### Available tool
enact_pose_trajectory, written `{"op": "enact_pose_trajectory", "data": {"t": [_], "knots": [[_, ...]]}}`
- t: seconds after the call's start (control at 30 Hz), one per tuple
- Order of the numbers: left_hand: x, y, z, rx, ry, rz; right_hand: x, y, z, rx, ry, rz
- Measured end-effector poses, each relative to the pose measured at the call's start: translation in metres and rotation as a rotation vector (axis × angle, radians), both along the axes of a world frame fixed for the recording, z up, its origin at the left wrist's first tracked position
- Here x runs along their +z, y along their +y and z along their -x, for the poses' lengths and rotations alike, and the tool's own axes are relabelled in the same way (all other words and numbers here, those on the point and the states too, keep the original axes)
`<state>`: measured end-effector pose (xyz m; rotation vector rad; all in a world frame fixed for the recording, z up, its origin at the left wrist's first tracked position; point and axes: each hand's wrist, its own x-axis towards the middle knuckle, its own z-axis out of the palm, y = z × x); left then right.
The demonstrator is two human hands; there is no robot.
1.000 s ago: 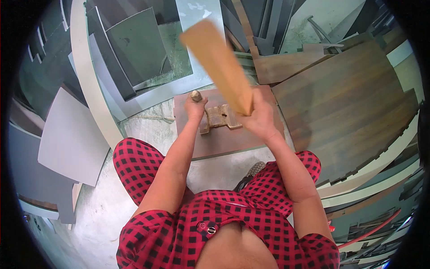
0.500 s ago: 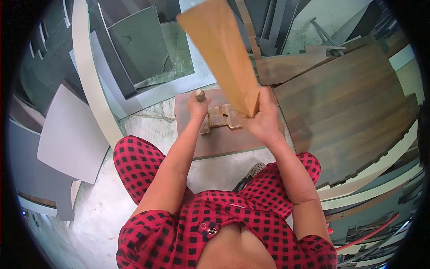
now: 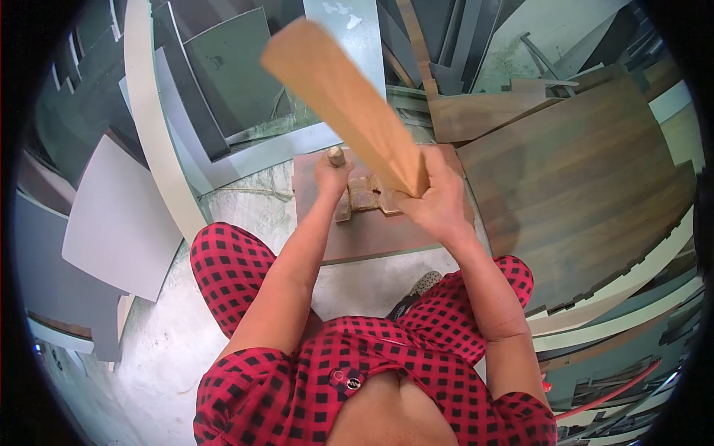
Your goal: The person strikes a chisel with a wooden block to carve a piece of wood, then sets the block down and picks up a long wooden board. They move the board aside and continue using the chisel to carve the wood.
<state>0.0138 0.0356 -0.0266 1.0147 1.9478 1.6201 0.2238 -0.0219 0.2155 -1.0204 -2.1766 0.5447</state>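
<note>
Cut panels are crowding the far side of the room in the head view, with a dark wood-grain panel lying on the right and a pale panel standing on the left. The left hand is closing tightly around a round-topped handle; its lower end is staying hidden. The right hand is grasping the near end of a thick wooden beam, which is slanting toward the far left. Beneath both hands, a notched wooden piece is resting on a reddish-brown board, itself lying on the pale floor.
</note>
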Motion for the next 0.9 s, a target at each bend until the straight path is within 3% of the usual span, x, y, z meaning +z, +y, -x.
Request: {"op": "enact_pose_trajectory", "data": {"t": [0.1, 0.17, 0.23, 0.3, 0.33, 0.4, 0.5, 0.57, 0.7, 0.77, 0.8, 0.9], "knots": [[-0.009, 0.003, 0.001, 0.026, 0.047, 0.002, -0.015, 0.005, -0.001, 0.003, 0.105, -0.069], [0.007, -0.006, 0.001, 0.021, 0.155, 0.010, -0.045, 0.016, -0.003, -0.053, -0.367, 0.089], [0.011, -0.007, 0.000, 0.020, 0.259, 0.015, -0.069, 0.024, -0.009, -0.014, -0.433, 0.158], [0.012, -0.007, 0.001, 0.056, 0.536, 0.176, -0.073, 0.025, -0.009, 0.024, -0.496, 0.231], [0.015, -0.009, -0.001, 0.060, 0.528, 0.174, -0.065, 0.025, -0.007, 0.002, -0.500, 0.206], [0.020, -0.013, -0.003, -0.016, 0.144, -0.003, -0.046, 0.021, -0.003, -0.013, -0.512, 0.180], [-0.004, 0.000, 0.006, 0.019, 0.041, 0.054, -0.015, 0.011, 0.001, -0.089, -0.295, 0.187], [0.004, -0.005, 0.002, 0.031, 0.047, 0.086, -0.006, 0.008, 0.001, 0.010, 0.171, 0.034], [0.004, -0.006, 0.000, 0.028, 0.072, 0.066, -0.032, 0.014, -0.002, 0.023, 0.208, -0.041], [0.006, -0.005, 0.002, 0.008, 0.163, 0.099, -0.052, 0.023, -0.005, -0.030, -0.446, 0.065], [0.007, -0.006, 0.003, -0.007, 0.249, 0.135, -0.062, 0.027, -0.008, -0.029, -0.444, 0.060], [0.033, -0.020, -0.008, -0.030, 0.067, 0.077, -0.068, 0.029, -0.012, -0.027, -0.526, 0.172]]}}
